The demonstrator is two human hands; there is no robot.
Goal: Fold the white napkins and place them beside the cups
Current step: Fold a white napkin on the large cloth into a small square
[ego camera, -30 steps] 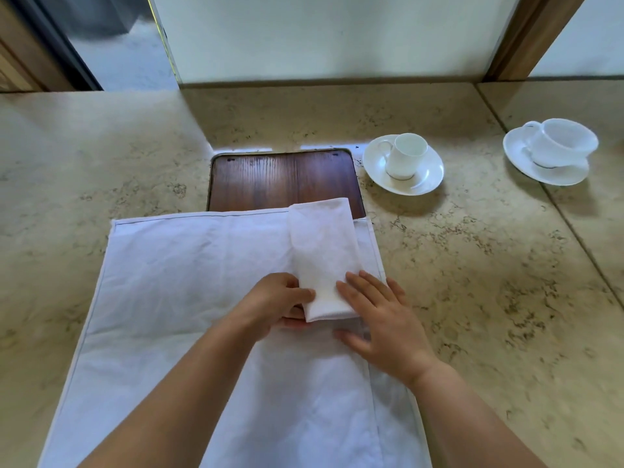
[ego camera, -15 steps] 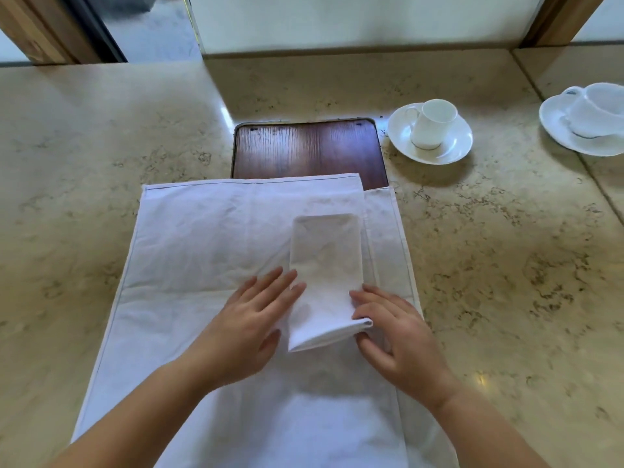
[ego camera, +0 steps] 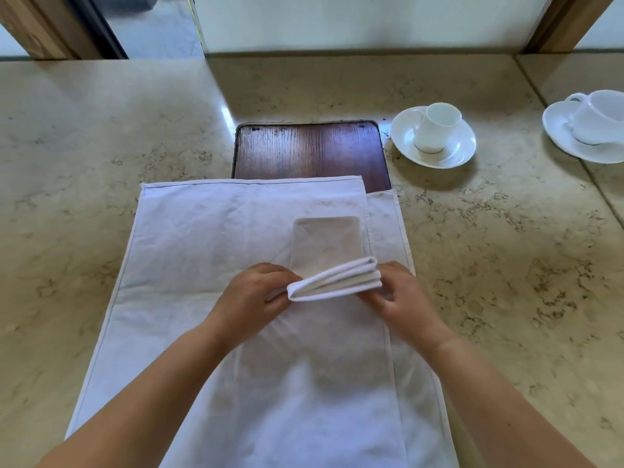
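Note:
A small folded white napkin (ego camera: 329, 246) lies on larger white napkins (ego camera: 209, 251) spread flat over the stone counter. Its near end is lifted and doubled back, showing stacked layers. My left hand (ego camera: 251, 295) pinches the left corner of that raised end and my right hand (ego camera: 400, 295) pinches the right corner. A white cup (ego camera: 435, 128) stands on its saucer (ego camera: 459, 153) beyond the napkins to the right. A second cup (ego camera: 599, 116) on a saucer (ego camera: 557, 130) sits at the right edge.
A dark wooden board (ego camera: 310, 150) is set into the counter (ego camera: 506, 265) just behind the spread napkins, partly covered by them. A wall and wooden frames rise along the counter's far edge.
The small napkin slid towards me, then both hands went from resting flat beside it to gripping its near end and lifting it into a fold. The view moved closer.

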